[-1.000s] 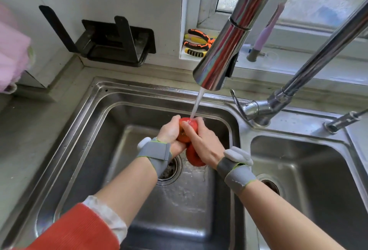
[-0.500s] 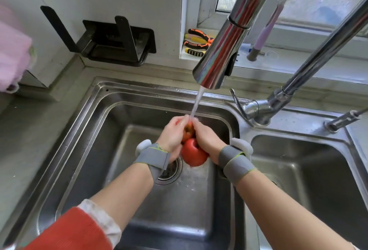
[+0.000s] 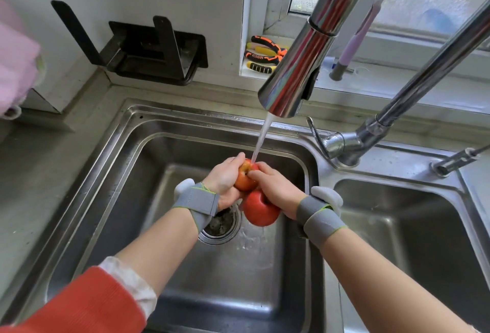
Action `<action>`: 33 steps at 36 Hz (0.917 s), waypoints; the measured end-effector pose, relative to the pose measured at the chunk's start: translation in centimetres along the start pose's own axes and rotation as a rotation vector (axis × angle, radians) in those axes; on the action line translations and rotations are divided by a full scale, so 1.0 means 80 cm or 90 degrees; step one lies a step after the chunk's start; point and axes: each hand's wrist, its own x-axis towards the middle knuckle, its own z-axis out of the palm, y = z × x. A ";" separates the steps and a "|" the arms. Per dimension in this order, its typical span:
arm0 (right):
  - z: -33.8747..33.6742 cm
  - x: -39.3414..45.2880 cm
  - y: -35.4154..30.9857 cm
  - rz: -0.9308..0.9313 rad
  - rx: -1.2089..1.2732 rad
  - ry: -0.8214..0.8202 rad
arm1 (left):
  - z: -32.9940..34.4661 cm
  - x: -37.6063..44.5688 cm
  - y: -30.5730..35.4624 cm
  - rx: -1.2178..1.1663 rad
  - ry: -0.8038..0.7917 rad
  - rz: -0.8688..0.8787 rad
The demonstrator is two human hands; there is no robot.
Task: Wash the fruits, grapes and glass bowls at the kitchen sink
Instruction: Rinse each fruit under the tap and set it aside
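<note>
Two red apples are held together over the left basin of the steel sink (image 3: 124, 163). The upper apple (image 3: 245, 177) sits under the running water stream (image 3: 261, 139) from the tap spout (image 3: 297, 78). My left hand (image 3: 225, 180) wraps around its left side. My right hand (image 3: 273, 185) presses on it from the right and also holds the lower, larger apple (image 3: 261, 209) beneath the palm. Both wrists wear grey straps. No grapes or glass bowls are in view.
The drain strainer (image 3: 221, 224) lies just below my hands. A second basin (image 3: 397, 226) is on the right, past the tap base (image 3: 352, 144). Orange pliers (image 3: 265, 54) rest on the window sill, a black rack (image 3: 156, 54) hangs on the wall, and a pink cloth (image 3: 16, 67) hangs at the left.
The lower apple has come out from behind my right hand and shows more fully. My hands have turned around the upper apple under the stream.
</note>
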 end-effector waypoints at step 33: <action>0.014 0.012 0.023 -0.037 0.196 0.062 | 0.008 -0.009 -0.022 0.053 0.025 0.139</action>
